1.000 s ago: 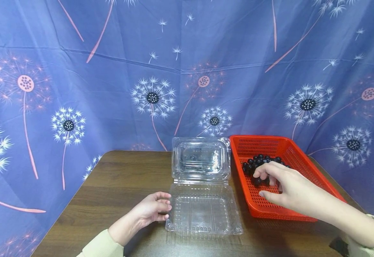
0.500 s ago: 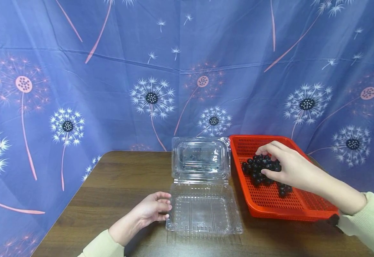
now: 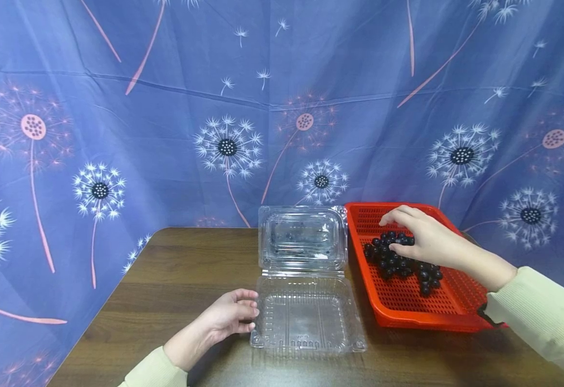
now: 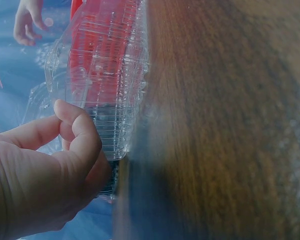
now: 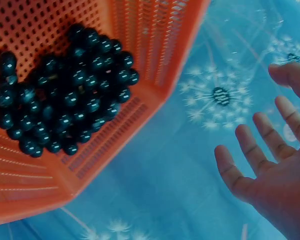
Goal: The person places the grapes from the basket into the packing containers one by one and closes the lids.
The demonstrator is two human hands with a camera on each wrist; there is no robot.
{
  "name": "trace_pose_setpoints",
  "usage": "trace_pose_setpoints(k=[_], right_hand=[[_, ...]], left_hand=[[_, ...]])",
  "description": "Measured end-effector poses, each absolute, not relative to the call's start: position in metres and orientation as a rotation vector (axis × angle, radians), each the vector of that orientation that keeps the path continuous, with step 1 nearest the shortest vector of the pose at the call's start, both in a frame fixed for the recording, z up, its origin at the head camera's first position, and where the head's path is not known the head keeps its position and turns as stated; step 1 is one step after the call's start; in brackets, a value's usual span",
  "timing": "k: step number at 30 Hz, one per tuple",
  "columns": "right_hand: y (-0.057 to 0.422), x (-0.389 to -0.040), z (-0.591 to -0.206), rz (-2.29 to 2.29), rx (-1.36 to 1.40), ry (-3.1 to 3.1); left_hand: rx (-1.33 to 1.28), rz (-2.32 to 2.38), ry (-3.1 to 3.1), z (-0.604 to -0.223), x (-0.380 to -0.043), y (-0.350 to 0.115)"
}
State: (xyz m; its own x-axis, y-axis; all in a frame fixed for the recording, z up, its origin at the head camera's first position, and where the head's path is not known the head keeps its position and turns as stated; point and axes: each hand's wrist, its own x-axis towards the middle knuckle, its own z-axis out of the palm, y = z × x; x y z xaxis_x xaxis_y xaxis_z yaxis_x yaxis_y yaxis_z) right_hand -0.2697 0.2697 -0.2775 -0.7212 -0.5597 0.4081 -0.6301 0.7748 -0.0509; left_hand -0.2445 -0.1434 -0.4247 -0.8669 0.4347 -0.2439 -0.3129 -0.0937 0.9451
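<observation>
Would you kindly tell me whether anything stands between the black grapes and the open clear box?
Yes, the red basket's left wall stands between the black grapes and the clear box. The box's raised lid is at the far side, not over its base.

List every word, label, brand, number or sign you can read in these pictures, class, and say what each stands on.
None: no readable text shows in any view.
Clear plastic box: no label seen; if its moulded patterns hold any marks, they are too small to read.
Red basket: no lettering seen.
Patterned cloth: dandelion pictures, no words seen.
Table: wood grain, no writing seen.
</observation>
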Motion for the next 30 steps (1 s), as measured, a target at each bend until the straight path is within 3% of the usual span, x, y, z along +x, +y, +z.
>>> trace_pose_setpoints(k=[30], right_hand=[[0.330, -0.336, -0.327, 0.079, 0.983, -2.699]], left_hand=[[0.136, 2.016, 1.670, -0.424, -0.244, -0.145]])
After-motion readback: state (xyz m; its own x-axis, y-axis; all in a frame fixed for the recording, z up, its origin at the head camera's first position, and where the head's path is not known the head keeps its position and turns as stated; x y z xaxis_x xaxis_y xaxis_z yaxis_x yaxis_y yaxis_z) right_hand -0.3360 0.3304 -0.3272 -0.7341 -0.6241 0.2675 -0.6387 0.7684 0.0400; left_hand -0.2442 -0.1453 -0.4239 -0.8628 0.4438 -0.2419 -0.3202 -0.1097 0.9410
